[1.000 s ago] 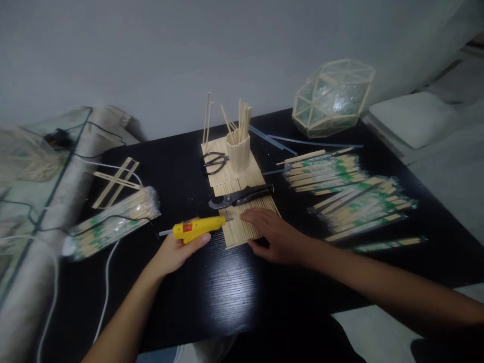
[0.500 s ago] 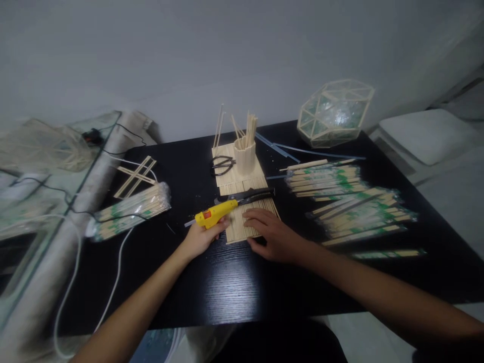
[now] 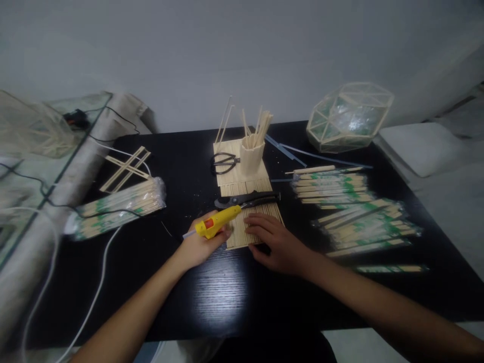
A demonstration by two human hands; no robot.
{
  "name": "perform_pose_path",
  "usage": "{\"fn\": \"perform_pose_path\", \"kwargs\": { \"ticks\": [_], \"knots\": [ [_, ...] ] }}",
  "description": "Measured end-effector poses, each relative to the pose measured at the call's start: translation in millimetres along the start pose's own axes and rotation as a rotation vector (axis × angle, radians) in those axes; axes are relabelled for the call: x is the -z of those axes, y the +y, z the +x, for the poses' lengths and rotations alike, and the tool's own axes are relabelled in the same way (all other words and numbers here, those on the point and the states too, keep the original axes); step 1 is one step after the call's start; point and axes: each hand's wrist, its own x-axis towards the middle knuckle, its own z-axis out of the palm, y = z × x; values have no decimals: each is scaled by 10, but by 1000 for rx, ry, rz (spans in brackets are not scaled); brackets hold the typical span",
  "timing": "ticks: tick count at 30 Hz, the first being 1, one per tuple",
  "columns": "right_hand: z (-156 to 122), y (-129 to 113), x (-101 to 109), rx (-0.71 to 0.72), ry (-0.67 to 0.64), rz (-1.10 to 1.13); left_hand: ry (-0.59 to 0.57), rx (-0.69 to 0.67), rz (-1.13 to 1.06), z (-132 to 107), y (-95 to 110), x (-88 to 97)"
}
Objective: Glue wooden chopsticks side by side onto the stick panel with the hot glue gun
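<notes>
Yellow glue gun being gripped in the closed left hand
It is being held at nine o'clock of a stick mat, which is being touched by the right hand (its fingers loosely spread).

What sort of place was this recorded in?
Probably a small craft workspace: the left hand holds a yellow hot-glue gun over a black table with plastic-wrapped chopsticks and a wooden cup of sticks.
</notes>
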Motion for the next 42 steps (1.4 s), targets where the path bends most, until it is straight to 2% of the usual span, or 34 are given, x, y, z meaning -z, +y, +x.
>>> {"fn": "perform_pose_path", "kwargs": {
  "ticks": [6, 12, 20, 36, 42],
  "knots": [
    [-6, -14, 21, -22, -26, 4, 40, 80, -36, -66, -16, -31],
    [-6, -13, 17, -20, -26, -9, 128, 75, 51, -76, -40, -62],
    [-12, -3, 14, -14, -24, -18, 134, 108, 85, -70, -73, -70],
    [11, 12, -5, -16, -17, -1, 133, 7, 172, -56, -49, -67],
    [14, 15, -6, -7, -4, 13, 139, 56, 136, -55, -63, -51]
  ]
}}
